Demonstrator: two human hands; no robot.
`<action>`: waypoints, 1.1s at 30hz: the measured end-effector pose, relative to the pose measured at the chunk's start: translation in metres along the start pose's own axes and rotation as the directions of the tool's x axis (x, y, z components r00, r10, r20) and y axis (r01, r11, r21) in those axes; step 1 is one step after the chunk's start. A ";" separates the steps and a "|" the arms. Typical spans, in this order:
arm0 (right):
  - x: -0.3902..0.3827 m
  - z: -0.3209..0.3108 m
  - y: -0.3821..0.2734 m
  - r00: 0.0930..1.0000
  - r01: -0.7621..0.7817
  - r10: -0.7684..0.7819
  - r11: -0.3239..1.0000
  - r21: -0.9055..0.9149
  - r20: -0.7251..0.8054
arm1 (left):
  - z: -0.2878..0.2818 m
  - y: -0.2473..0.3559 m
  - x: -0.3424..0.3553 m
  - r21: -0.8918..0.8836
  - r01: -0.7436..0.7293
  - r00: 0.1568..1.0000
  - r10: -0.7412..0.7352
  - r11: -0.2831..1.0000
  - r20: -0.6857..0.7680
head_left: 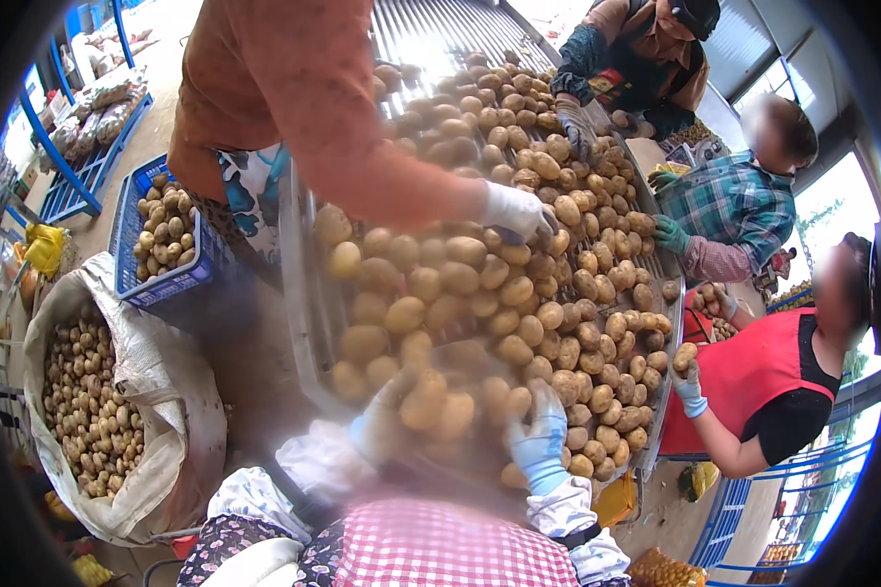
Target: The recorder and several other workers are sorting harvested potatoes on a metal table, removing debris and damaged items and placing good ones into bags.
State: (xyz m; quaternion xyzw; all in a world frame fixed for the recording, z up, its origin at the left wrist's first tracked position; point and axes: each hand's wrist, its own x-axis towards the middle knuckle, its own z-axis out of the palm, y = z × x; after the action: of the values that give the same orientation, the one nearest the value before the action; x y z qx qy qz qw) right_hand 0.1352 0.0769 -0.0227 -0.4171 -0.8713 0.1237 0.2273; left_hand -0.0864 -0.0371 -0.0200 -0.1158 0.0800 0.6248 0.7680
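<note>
Many potatoes (587,288) lie on a metal sorting conveyor (303,362). At its near end my left hand (380,421), in a pale blue glove, is closed against a hazy clump of potatoes (423,399). My right hand (540,440), gloved alike, curls its fingers round a potato (515,405), with more potatoes just beside it. A haze over the lower middle hides exactly how many potatoes each hand grips.
A worker in orange (284,78) leans over the belt from the left, a white-gloved hand (524,215) among the potatoes. Several co-workers (734,382) line the right side. A blue crate (127,259) and a large white sack (166,421), both holding potatoes, stand on the left.
</note>
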 end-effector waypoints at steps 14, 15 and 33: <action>-0.027 0.012 0.019 0.965 -0.151 0.204 0.946 -0.286 0.165 | -0.077 0.116 -0.099 0.987 -0.148 0.110 0.991 -0.057 0.073; -0.027 0.014 0.019 0.964 -0.160 0.213 0.944 -0.288 0.162 | -0.082 0.126 -0.110 0.747 -0.579 0.232 0.944 0.327 -0.234; -0.022 0.018 0.035 0.973 -0.227 0.228 0.943 -0.243 -0.028 | -0.016 0.088 -0.020 0.379 0.336 0.789 0.478 -0.862 0.386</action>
State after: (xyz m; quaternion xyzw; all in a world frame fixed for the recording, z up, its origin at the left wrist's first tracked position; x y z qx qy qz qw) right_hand 0.1620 0.0810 -0.0589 -0.5395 -0.8260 0.0411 0.1582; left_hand -0.1764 -0.0433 -0.0371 0.5837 0.7907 0.1768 0.0529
